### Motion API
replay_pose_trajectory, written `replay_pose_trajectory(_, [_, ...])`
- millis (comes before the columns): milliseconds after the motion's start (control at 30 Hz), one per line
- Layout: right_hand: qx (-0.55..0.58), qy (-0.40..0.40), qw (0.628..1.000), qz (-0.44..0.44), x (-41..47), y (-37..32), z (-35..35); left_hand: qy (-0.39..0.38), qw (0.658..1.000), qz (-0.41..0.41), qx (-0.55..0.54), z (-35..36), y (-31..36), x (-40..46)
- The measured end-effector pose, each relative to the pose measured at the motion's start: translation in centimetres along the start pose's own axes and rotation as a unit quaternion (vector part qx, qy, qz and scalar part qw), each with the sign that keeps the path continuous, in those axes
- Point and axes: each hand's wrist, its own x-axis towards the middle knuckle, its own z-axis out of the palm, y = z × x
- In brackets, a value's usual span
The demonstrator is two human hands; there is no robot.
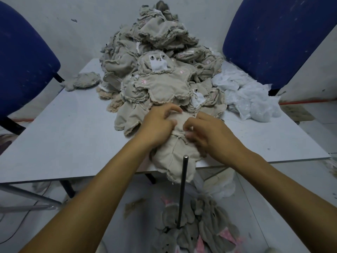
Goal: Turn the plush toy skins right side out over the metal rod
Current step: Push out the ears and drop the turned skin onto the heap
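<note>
Beige plush skin [175,161] pinched at seam by left hand [158,125] and right hand [206,134] on counter [63,134] edge, probably hunting opening for metal rod [183,189].

Two bare forearms, no sleeves in view, left hand [156,125], right hand [206,132]

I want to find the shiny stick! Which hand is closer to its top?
Right, though only slightly. The right hand sits up and right of the metal rod top; the left hand sits up and left, farther off.
</note>
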Motion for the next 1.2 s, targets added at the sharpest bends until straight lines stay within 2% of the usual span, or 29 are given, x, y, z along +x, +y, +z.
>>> replay_pose_trajectory(33, [0.012,0.017,1.0,0.015,0.1,0.2,0.0,-0.014,0.995,0.054,0.082,0.2,0.0,-0.3])
replay_pose_trajectory(100, [0.041,0.049,0.996,0.056,0.3,0.6,-0.2,-0.062,0.983,0.13,0.112,0.1,0.0,-0.6])
replay_pose_trajectory(167, [0.097,0.072,0.989,0.089,0.6,0.9,-0.7,-0.12,0.979,0.144,0.086,-0.2,0.1,-0.6])
replay_pose_trajectory(267, [0.15,0.074,0.979,0.118,0.8,1.0,-1.5,-0.177,0.969,0.129,0.113,-0.6,-0.1,-0.3])
replay_pose_trajectory(367, [0.182,-0.055,0.975,0.118,0.6,0.7,-1.6,-0.172,0.977,0.117,0.051,-0.4,-0.1,-0.2])
replay_pose_trajectory(433, [0.221,-0.134,0.959,0.119,0.2,0.5,-1.8,-0.132,0.984,0.121,0.025,-0.4,-0.2,-0.2])
replay_pose_trajectory(533, [0.229,-0.185,0.95,0.108,0.0,0.6,-2.1,-0.086,0.989,0.116,0.042,-0.4,-0.4,0.1])
replay_pose_trajectory(600, [0.179,-0.154,0.967,0.092,0.2,0.4,-2.0,-0.112,0.987,0.11,0.026,-0.5,-0.3,0.0])
replay_pose_trajectory(667, [0.176,-0.093,0.975,0.093,0.3,0.4,-1.9,-0.178,0.979,0.098,0.014,-0.7,-0.1,-0.2])
replay_pose_trajectory(767, [0.198,-0.061,0.976,0.074,0.4,0.9,-2.1,-0.26,0.955,0.088,0.108,-1.4,0.2,-0.5])
replay_pose_trajectory(833, [0.209,-0.051,0.975,0.059,0.5,0.8,-2.7,-0.206,0.953,0.16,0.157,-1.7,0.4,-0.6])
replay_pose_trajectory(933, [0.243,-0.026,0.969,0.028,0.9,0.0,-3.8,-0.054,0.946,0.284,0.15,-2.2,1.3,-1.1])
replay_pose_trajectory(1033, [0.194,0.003,0.98,-0.042,0.9,-1.5,-4.6,0.079,0.89,0.415,0.169,-2.7,2.1,-2.1])
replay_pose_trajectory(1100, [0.147,0.054,0.982,-0.103,0.3,-2.5,-4.5,0.116,0.852,0.473,0.193,-2.9,2.2,-2.8])
replay_pose_trajectory(1200, [0.06,0.121,0.976,-0.17,-1.1,-3.3,-3.8,0.116,0.822,0.511,0.222,-3.1,1.7,-3.6])
